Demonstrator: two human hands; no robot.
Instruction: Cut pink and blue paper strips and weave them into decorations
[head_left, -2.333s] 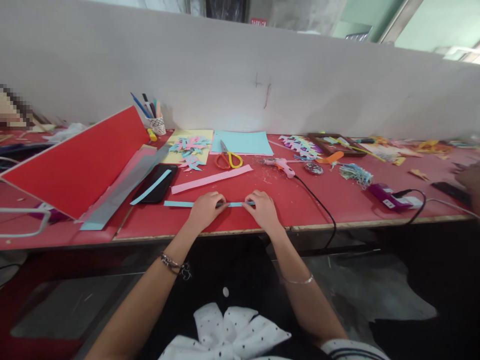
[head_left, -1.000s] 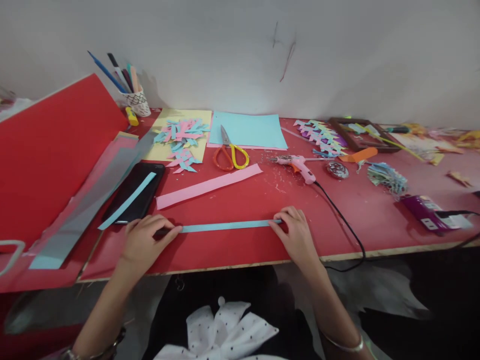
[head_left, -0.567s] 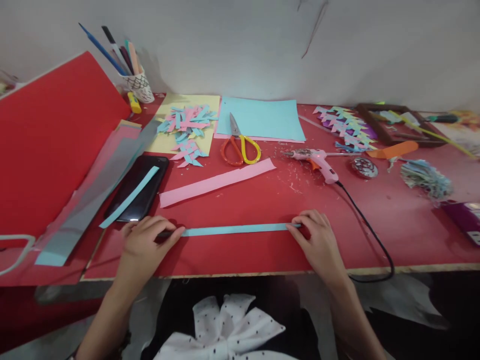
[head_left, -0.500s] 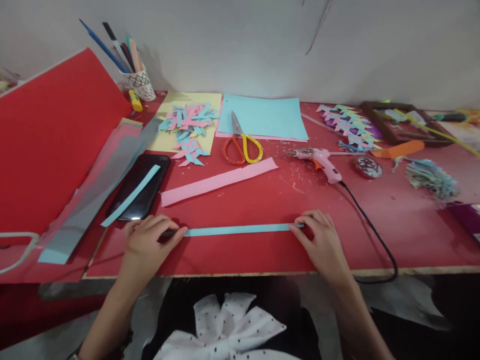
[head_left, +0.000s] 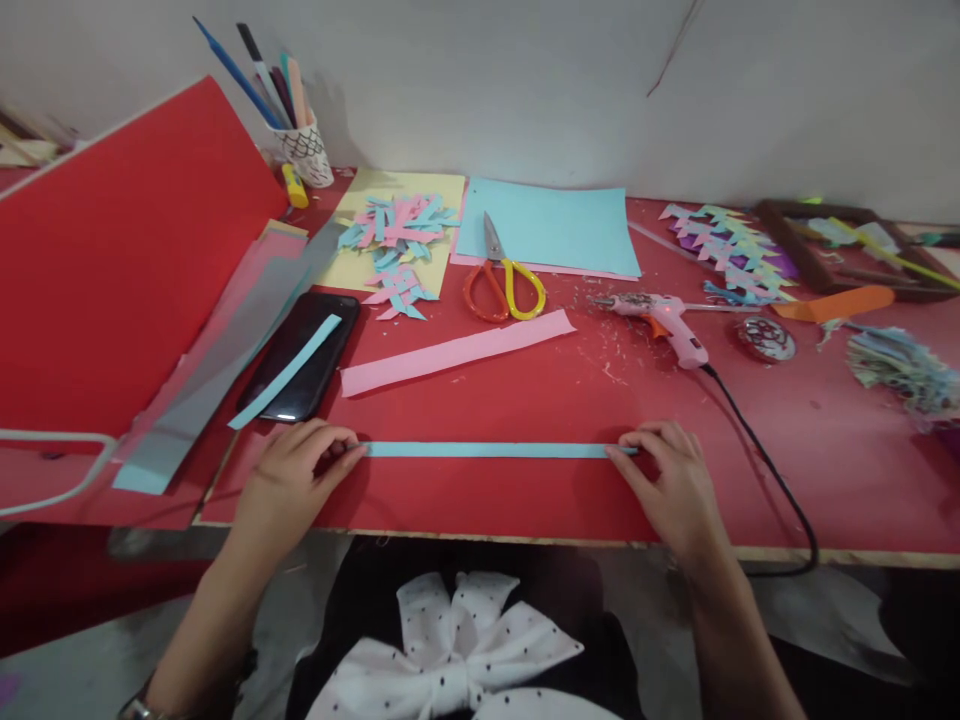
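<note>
A narrow light-blue paper strip (head_left: 487, 450) stretches straight across the front of the red table. My left hand (head_left: 304, 480) pinches its left end between thumb and fingers. At the other end, my right hand (head_left: 671, 480) is closed on the strip in the same way. Beyond it lies a wider pink paper strip (head_left: 457, 352). Another blue strip (head_left: 289, 372) rests slantwise on a black phone (head_left: 322, 350), just past my left hand.
Scissors (head_left: 504, 280) lie partly on blue sheets (head_left: 577, 230). A pink glue gun (head_left: 667, 320) trails a cord (head_left: 757, 450) right of my right hand. Folded paper pieces (head_left: 397, 235), a pen cup (head_left: 306, 150), a red board (head_left: 135, 260) and a wooden frame (head_left: 780, 235) stand around.
My hands have moved slightly apart, and more of the blue strip shows between them, lying more level. The view has shifted a little, so the table's things appear further right.
</note>
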